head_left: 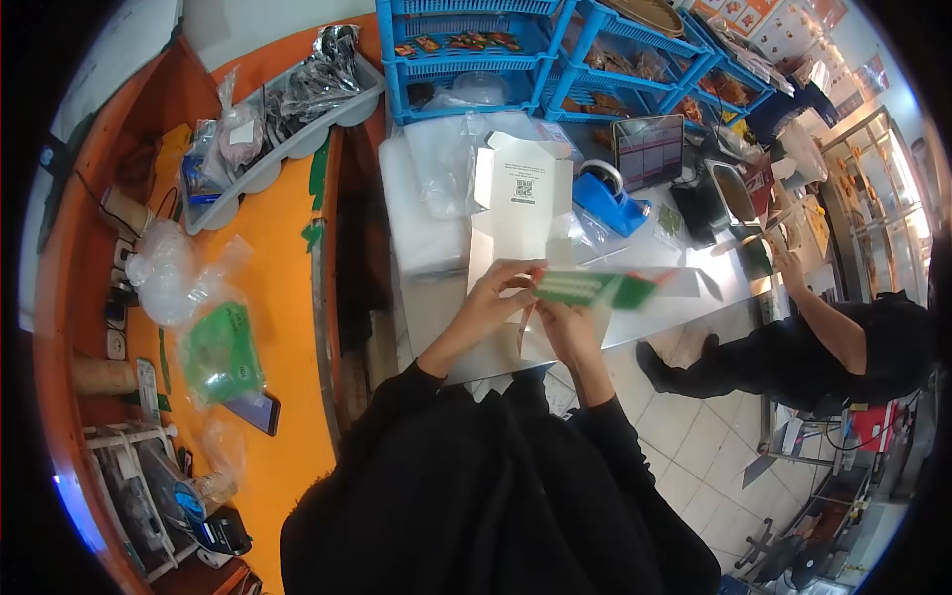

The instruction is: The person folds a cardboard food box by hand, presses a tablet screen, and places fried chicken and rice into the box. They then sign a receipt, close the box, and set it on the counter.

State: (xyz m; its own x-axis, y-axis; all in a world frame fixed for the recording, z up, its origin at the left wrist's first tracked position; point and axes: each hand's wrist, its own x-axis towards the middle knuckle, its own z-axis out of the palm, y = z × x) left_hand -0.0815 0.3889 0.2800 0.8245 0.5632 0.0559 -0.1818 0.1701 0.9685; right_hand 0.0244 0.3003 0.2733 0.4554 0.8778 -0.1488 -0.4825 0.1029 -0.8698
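Note:
A part-folded cardboard box (513,228) lies on the white table, its pale inside facing up with a QR code and small print on the far flap. Its side panel stands raised to the right, green with white lettering and red edges, slightly blurred. My left hand (493,302) pinches the near left corner of that panel between thumb and fingers. Just below and to the right, my right hand (570,332) has its fingers closed on the cardboard at the same corner. A narrow near flap hangs between the two hands.
Plastic-wrapped white stacks (421,198) stand left of the box. A blue tape dispenser (610,203) and a tablet (648,151) are behind on the right. Blue crates (466,59) line the back. A grey cutlery tray (283,149) sits on the orange counter (288,367). Another person (843,342) works at right.

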